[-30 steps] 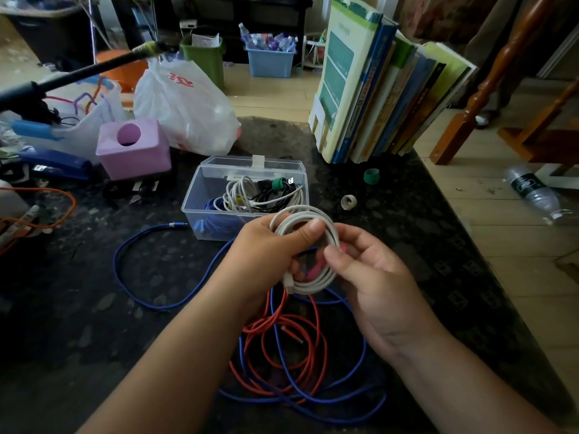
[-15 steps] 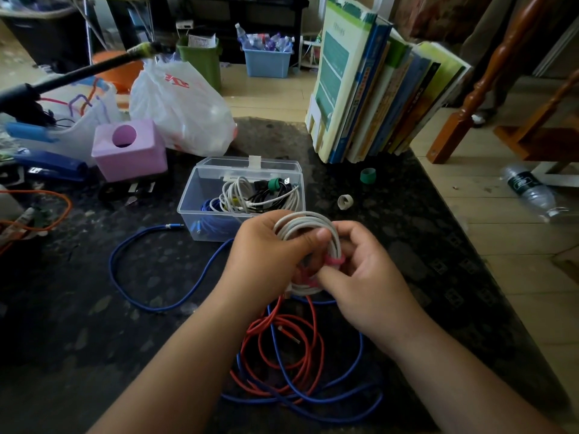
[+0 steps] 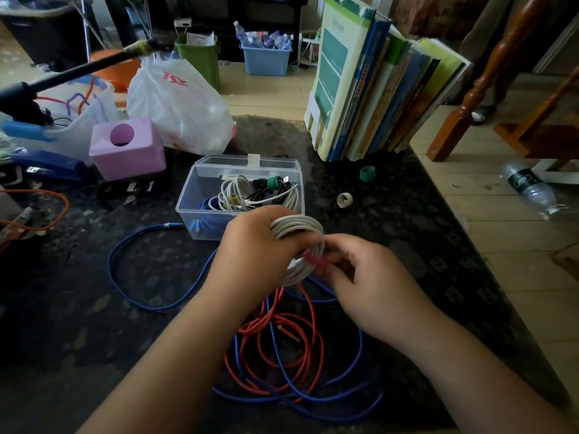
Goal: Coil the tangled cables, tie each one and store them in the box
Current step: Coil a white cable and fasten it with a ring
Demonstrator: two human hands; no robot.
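A: Left hand (image 3: pixel 257 245)?
B: Gripping the coiled white cable (image 3: pixel 299 242), thumb over the loops.
A: Right hand (image 3: pixel 366 277)?
B: Pinching a red tie (image 3: pixel 315 260) against the coil.
A: Box (image 3: pixel 200 195)?
B: Just beyond the hands, lid open, cables inside. Red cable (image 3: pixel 282 333) and blue cable (image 3: pixel 150 277) lie tangled under the hands.

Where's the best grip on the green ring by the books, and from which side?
Pinch the green ring across its wall from above. It stands on end, hollow side up, alone on the table, with the books close behind, so come down or in from the front.
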